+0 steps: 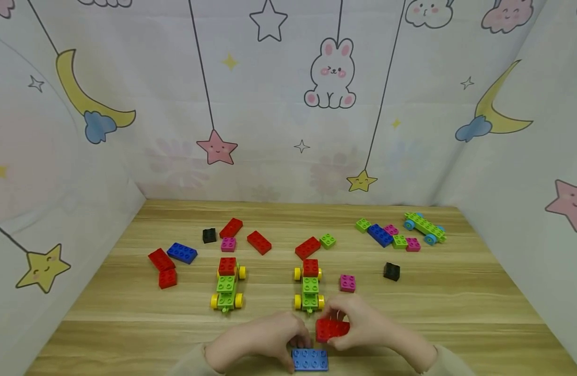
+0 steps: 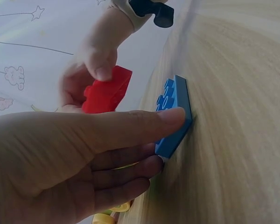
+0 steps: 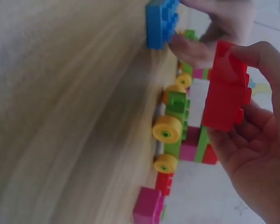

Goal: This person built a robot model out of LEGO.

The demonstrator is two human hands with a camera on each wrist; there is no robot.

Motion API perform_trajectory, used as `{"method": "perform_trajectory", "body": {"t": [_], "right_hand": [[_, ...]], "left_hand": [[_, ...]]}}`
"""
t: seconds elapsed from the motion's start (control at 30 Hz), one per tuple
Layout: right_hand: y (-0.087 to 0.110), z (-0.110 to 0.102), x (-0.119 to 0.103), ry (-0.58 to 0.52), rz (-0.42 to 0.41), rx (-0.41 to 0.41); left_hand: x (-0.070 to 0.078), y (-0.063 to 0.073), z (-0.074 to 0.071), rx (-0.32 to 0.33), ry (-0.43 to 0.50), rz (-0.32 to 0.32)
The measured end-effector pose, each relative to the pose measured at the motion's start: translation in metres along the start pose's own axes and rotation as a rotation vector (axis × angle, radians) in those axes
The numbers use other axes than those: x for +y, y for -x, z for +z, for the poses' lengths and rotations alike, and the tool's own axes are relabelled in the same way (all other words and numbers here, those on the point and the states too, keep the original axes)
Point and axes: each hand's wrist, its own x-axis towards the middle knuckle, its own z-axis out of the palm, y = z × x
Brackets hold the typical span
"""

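Note:
My right hand [image 1: 356,322] pinches a red brick [image 1: 332,330] between thumb and fingers, raised above the table, its studs facing into the palm side in the right wrist view. To its left, my left hand [image 1: 279,337] holds the left end of a light blue studded brick [image 1: 310,360] lying on the table near the front edge. In the left wrist view the thumb crosses the blue brick [image 2: 175,123], with fingertips at its lower end. The red brick [image 2: 108,91] is apart from the blue one, a little behind it.
Two wheeled brick cars with yellow wheels, a left one [image 1: 226,284] and a right one [image 1: 309,284], stand beyond my hands. A pink brick [image 1: 347,283] and a black brick [image 1: 391,271] lie to the right. Several loose bricks and a blue-wheeled green base [image 1: 424,227] lie farther back.

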Motion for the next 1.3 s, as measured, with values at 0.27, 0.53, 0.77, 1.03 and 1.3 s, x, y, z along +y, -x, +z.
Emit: {"method": "perform_trajectory", "body": {"t": [0.27,0.53,0.77,1.03,1.3], "right_hand": [[0.003,0.016,-0.002,-0.038,0.073,-0.094],[0.005,0.030,0.000,-0.055,0.075,-0.140],[0.004,0.031,-0.003,-0.061,0.102,-0.145],[0.003,0.031,-0.004,-0.063,0.119,-0.144],[0.004,0.031,-0.003,-0.072,0.128,-0.151]], "left_hand": [[-0.002,-0.001,0.001,0.006,-0.010,0.005],[-0.002,-0.001,0.001,0.015,-0.011,0.011],[0.001,0.000,-0.001,0.021,-0.016,0.004],[0.002,0.000,-0.001,0.019,-0.024,-0.003],[-0.001,-0.001,0.001,0.017,-0.008,0.004]]}}
